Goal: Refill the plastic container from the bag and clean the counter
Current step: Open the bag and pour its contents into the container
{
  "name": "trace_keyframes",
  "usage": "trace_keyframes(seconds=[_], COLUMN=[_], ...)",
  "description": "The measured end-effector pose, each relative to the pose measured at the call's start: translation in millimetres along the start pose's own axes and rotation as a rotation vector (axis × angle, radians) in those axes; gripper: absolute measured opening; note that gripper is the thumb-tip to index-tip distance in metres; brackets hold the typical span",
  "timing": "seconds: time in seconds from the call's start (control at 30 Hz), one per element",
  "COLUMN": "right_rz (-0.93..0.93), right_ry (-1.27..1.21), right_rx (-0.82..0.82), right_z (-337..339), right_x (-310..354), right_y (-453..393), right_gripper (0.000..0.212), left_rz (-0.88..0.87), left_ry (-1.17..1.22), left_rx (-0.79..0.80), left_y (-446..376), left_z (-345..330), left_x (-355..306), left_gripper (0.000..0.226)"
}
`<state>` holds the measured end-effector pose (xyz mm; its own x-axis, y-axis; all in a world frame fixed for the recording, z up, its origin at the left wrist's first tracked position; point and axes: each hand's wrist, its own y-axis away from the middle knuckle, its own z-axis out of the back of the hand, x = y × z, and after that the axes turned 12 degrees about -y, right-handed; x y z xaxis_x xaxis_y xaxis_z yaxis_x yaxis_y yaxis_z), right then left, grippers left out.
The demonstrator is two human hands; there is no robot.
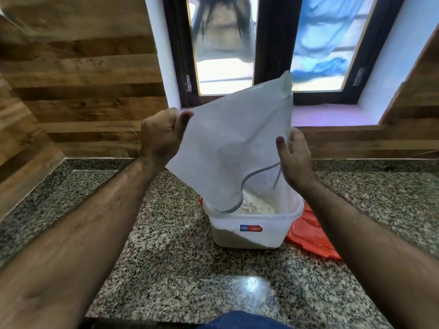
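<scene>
A translucent white bag hangs upside down with its open mouth inside the clear plastic container on the granite counter. The container holds white flour-like powder, piled higher at its left side. My left hand pinches the bag's upper left corner between thumb and fingers. My right hand is beside the bag's right edge, fingers spread, with the thumb against the bag; whether it grips the bag I cannot tell.
An orange lid lies flat on the counter, partly under the container's right side. Wood-panelled walls stand to the left and behind. A window with a pale sill is straight ahead.
</scene>
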<state>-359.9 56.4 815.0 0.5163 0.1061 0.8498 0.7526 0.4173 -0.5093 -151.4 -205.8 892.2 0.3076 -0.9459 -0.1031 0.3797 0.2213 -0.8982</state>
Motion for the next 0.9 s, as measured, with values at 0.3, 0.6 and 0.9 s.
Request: trace_keyframes(seconds=[0.3, 0.6, 0.9], right_rz=[0.074, -0.192, -0.167], right_ry=[0.057, -0.152, 0.013], right_rx=[0.084, 0.101, -0.035], right_z=[-11.9, -9.7, -11.5], right_x=[-3.5, 1.8, -2.6], right_y=[-6.4, -6.3, 2.5], right_gripper=[0.022, 0.021, 0.006], left_rz=[0.079, 0.015, -0.010], left_ry=[-0.031, -0.190, -0.196], left_rx=[0.025, 0.037, 0.043], left_y=[2.2, 13.1, 11.3], left_z=[12.5, 8.9, 7.7], left_x=[24.0, 31.2, 29.3], left_gripper=[0.064, 0.065, 0.060])
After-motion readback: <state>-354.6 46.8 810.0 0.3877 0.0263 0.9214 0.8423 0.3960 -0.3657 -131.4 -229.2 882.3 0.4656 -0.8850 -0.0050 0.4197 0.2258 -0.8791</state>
